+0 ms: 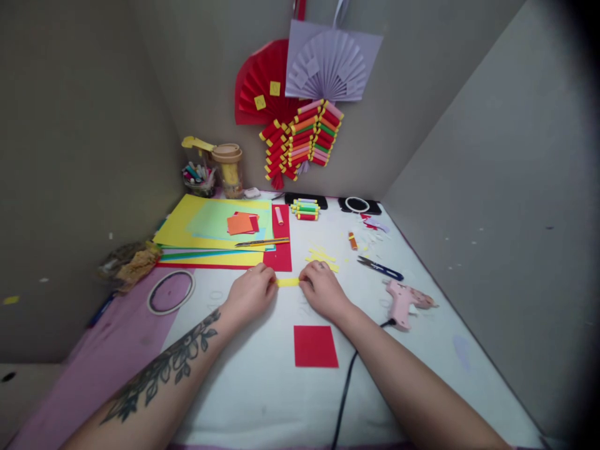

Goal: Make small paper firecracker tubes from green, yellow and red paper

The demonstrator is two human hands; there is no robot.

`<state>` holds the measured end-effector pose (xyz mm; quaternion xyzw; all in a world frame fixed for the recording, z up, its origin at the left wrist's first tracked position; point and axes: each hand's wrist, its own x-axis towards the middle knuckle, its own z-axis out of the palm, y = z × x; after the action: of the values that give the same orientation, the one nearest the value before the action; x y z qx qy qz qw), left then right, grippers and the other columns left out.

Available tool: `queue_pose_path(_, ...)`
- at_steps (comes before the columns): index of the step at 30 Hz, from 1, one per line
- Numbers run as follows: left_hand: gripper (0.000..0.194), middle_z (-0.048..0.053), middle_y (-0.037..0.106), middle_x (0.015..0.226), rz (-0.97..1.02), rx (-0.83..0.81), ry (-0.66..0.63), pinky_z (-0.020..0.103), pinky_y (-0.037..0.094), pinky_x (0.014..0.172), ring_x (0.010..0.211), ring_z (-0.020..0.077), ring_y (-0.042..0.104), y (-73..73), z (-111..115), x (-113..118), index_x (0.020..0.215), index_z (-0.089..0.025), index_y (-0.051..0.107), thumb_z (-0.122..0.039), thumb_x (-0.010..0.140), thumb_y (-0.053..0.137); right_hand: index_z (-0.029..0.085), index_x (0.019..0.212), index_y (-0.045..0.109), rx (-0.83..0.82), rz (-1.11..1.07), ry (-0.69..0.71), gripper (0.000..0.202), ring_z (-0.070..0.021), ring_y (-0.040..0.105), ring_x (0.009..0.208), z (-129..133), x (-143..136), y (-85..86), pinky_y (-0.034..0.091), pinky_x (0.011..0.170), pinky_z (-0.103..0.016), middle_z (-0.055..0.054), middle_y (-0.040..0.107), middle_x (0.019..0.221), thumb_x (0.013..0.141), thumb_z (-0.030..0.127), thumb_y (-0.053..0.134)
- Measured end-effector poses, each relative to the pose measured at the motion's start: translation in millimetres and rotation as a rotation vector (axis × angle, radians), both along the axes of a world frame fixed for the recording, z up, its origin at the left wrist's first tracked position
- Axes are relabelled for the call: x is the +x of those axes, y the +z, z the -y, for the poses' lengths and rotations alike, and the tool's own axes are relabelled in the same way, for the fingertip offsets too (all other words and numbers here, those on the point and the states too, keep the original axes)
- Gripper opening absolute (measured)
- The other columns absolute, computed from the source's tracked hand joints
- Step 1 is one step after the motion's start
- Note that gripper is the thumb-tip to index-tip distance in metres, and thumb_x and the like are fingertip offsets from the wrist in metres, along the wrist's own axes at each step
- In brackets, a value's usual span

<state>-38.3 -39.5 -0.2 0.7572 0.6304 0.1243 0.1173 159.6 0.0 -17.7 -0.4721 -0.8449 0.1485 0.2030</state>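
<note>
A short yellow paper strip (pixel 287 282) stretches between my two hands over the middle of the table. My left hand (pixel 253 289) pinches its left end, and my right hand (pixel 323 289) pinches the right end; the fingertips are partly hidden. Just beyond my right hand lies a loose pile of yellow paper strips (pixel 320 255). Nearer to me, a red paper square (pixel 315 346) lies flat between my forearms.
Coloured paper sheets (pixel 210 215) with a yellow cutter knife (pixel 262 242) lie at left, beside a tape roll (pixel 171 292). At right are thread snips (pixel 380 267) and a corded pink glue gun (pixel 407 303). Small paper rolls (pixel 305 209) sit behind; paper fans (pixel 334 59) hang on the wall.
</note>
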Motion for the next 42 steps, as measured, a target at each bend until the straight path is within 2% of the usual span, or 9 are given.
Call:
queue_pose_path(10,0.023,0.004,0.061,0.085,-0.037,-0.002,0.028,0.028,0.039,0.067,0.081,0.0181,0.057,-1.7,-5,2,0.080,-0.021,0.061,-0.027,0.087,0.040,0.019,0.082,0.063,-0.041,0.133,-0.057,0.018,-0.0209,0.045,0.095,-3,-4,-1.9,0.036,0.084,-0.031,-0.008,0.056,0.095,0.088,0.023,0.047)
queue_pose_path(15,0.021,0.004,0.063,0.083,-0.095,-0.004,0.078,0.028,0.038,0.066,0.077,0.0186,0.057,-3.5,-8,9,0.076,-0.020,0.062,-0.025,0.083,0.043,0.018,0.082,0.063,-0.005,0.223,-0.101,0.020,-0.0230,0.045,0.095,-3,-9,-4.4,0.035,0.081,-0.033,-0.009,0.056,0.097,0.088,0.025,0.046)
queue_pose_path(20,0.016,0.005,0.063,0.084,-0.094,-0.063,0.130,0.028,0.039,0.063,0.079,0.0197,0.058,0.6,-9,12,0.074,-0.020,0.061,-0.025,0.079,0.047,0.019,0.081,0.062,-0.002,0.221,-0.119,0.016,-0.0234,0.045,0.096,-3,-10,-5.0,0.035,0.079,-0.033,-0.008,0.056,0.097,0.087,0.026,0.048)
queue_pose_path(24,0.014,0.003,0.062,0.092,0.016,-0.081,0.138,0.026,0.040,0.064,0.084,0.0178,0.057,4.2,-8,6,0.088,-0.022,0.058,-0.022,0.077,0.049,0.020,0.091,0.063,-0.011,0.142,-0.079,0.011,-0.0212,0.045,0.094,-3,-7,-2.6,0.036,0.080,-0.031,-0.006,0.056,0.094,0.086,0.021,0.053)
queue_pose_path(27,0.020,0.002,0.060,0.095,0.099,-0.109,0.110,0.025,0.040,0.064,0.085,0.0166,0.057,4.0,-9,0,0.094,-0.023,0.058,-0.020,0.075,0.052,0.027,0.103,0.065,0.031,0.090,0.111,0.022,-0.0194,0.044,0.099,-1,-8,-1.9,0.034,0.085,-0.032,-0.005,0.055,0.101,0.089,0.019,0.051)
queue_pose_path(30,0.019,0.002,0.060,0.093,0.140,-0.101,0.059,0.025,0.040,0.065,0.085,0.0164,0.057,0.9,-10,-3,0.089,-0.024,0.063,-0.018,0.076,0.050,0.035,0.106,0.067,0.087,0.112,0.269,0.023,-0.0204,0.042,0.104,1,-7,-2.5,0.031,0.090,-0.035,-0.004,0.055,0.106,0.091,0.027,0.052)
queue_pose_path(34,0.024,0.002,0.059,0.090,0.155,-0.083,-0.071,0.025,0.040,0.068,0.085,0.0159,0.056,-3.5,-7,-2,0.091,-0.028,0.071,-0.025,0.084,0.049,0.032,0.100,0.071,0.128,0.168,0.231,0.023,-0.0212,0.042,0.104,3,2,-1.3,0.030,0.087,-0.037,-0.005,0.059,0.104,0.092,0.030,0.049)
queue_pose_path(38,0.030,0.002,0.059,0.087,0.028,-0.023,-0.133,0.026,0.037,0.066,0.084,0.0172,0.055,0.6,1,-2,0.092,-0.028,0.071,-0.037,0.091,0.042,0.028,0.093,0.072,0.138,0.205,0.180,0.019,-0.0207,0.045,0.102,5,11,2.3,0.030,0.085,-0.037,-0.005,0.063,0.101,0.089,0.024,0.054)
queue_pose_path(42,0.028,0.007,0.060,0.089,-0.194,-0.012,-0.169,0.029,0.037,0.066,0.085,0.0214,0.055,14.8,10,-3,0.089,-0.022,0.070,-0.025,0.090,0.041,0.025,0.087,0.072,0.135,0.244,0.166,0.020,-0.0201,0.048,0.099,7,9,4.0,0.032,0.083,-0.035,-0.005,0.066,0.096,0.087,0.017,0.054)
